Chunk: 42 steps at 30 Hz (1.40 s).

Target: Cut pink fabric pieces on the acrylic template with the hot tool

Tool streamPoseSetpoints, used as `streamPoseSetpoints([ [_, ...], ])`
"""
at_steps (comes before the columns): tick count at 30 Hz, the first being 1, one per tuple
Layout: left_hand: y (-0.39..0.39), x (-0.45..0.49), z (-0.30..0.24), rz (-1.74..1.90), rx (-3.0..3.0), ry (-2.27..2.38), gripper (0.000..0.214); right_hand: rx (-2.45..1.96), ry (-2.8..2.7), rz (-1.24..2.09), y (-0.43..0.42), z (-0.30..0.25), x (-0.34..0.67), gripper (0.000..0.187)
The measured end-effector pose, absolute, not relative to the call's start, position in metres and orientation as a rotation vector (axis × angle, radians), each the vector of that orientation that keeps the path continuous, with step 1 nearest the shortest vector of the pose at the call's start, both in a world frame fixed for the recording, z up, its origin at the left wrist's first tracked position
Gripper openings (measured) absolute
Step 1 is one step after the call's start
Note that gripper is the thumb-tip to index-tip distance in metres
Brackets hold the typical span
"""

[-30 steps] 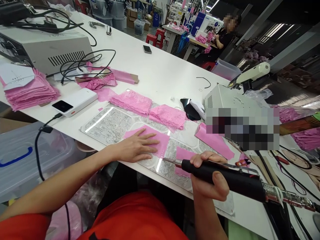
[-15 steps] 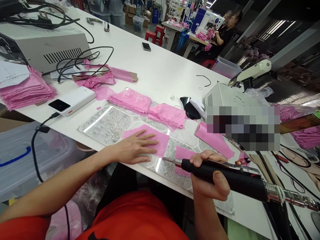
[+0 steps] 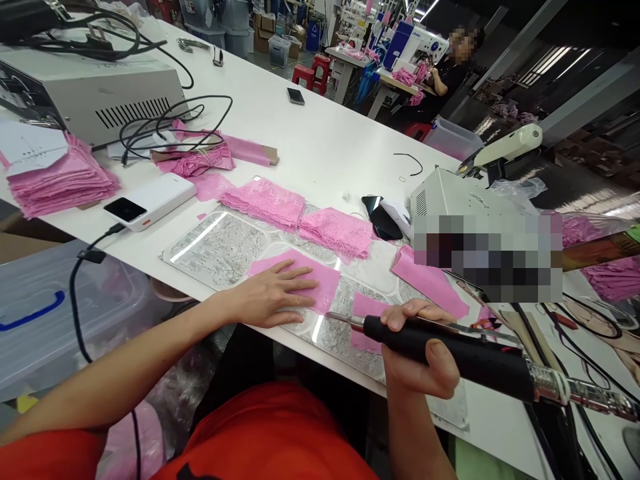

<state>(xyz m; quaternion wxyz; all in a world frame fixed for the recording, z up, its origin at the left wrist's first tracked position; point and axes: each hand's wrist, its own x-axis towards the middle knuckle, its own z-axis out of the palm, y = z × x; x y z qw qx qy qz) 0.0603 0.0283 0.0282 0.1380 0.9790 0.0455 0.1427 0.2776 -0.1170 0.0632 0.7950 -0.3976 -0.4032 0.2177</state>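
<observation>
My left hand (image 3: 275,293) lies flat with fingers spread on a pink fabric piece (image 3: 327,280), which rests on a grey patterned board (image 3: 215,250). In my right hand (image 3: 417,350) is a black pen-like handpiece (image 3: 470,360) with a thin metal tip, its cable running off to the right. The tip is at the lower right corner of the fabric under my left hand; whether it touches cannot be made out. Another pink piece (image 3: 367,305) lies partly behind the handpiece. Two stacks of pink lace pieces (image 3: 265,202) sit along the board's far side.
A grey box machine (image 3: 450,193) stands at the right, another vented box (image 3: 120,97) at the back left. Nearby are a white power bank (image 3: 167,197), a pink fabric stack (image 3: 65,177), and loose black cables (image 3: 200,110). A person (image 3: 450,73) sits at a sewing machine beyond the table.
The view has shifted very slightly. Both hands, the handpiece and the fabric stay in almost the same places.
</observation>
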Motion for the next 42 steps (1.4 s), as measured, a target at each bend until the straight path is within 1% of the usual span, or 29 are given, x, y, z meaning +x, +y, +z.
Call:
streamPoseSetpoints([
  [6,0.028,0.06,0.029,0.415,2.839,0.128,0.036,-0.821,-0.866,0.483,-0.116,0.063,0.277,0.022],
  [12,0.028,0.06,0.026,0.426,2.835,0.135,0.035,-0.837,-0.885,0.48,-0.116,0.063,0.278,0.016],
  [16,0.027,0.061,0.027,0.441,2.799,0.125,0.036,-0.825,-0.892,0.478,-0.115,0.063,0.277,0.014],
  [19,0.029,0.057,0.036,0.556,2.699,0.127,0.037,-0.82,-0.88,0.472,-0.113,0.064,0.278,0.016],
  [21,0.033,0.049,0.043,0.669,2.626,0.175,0.036,-0.823,-0.862,0.45,-0.111,0.066,0.28,0.018],
  [23,0.041,0.036,0.048,0.709,2.621,0.247,0.036,-0.813,-0.843,0.41,-0.108,0.069,0.281,0.02],
  [26,0.056,0.011,0.046,0.586,2.705,0.347,0.041,-0.789,-0.823,0.38,-0.102,0.073,0.278,0.022],
  [31,0.072,-0.021,0.035,0.414,2.738,0.484,0.044,-0.776,-0.833,0.434,-0.085,0.075,0.26,0.021],
  [38,0.073,-0.025,0.028,0.425,2.75,0.481,0.047,-0.731,-0.854,0.531,-0.05,0.076,0.22,0.018],
  [42,0.076,-0.025,0.023,0.456,2.743,0.478,0.052,-0.71,-0.898,0.543,-0.035,0.075,0.197,0.016],
])
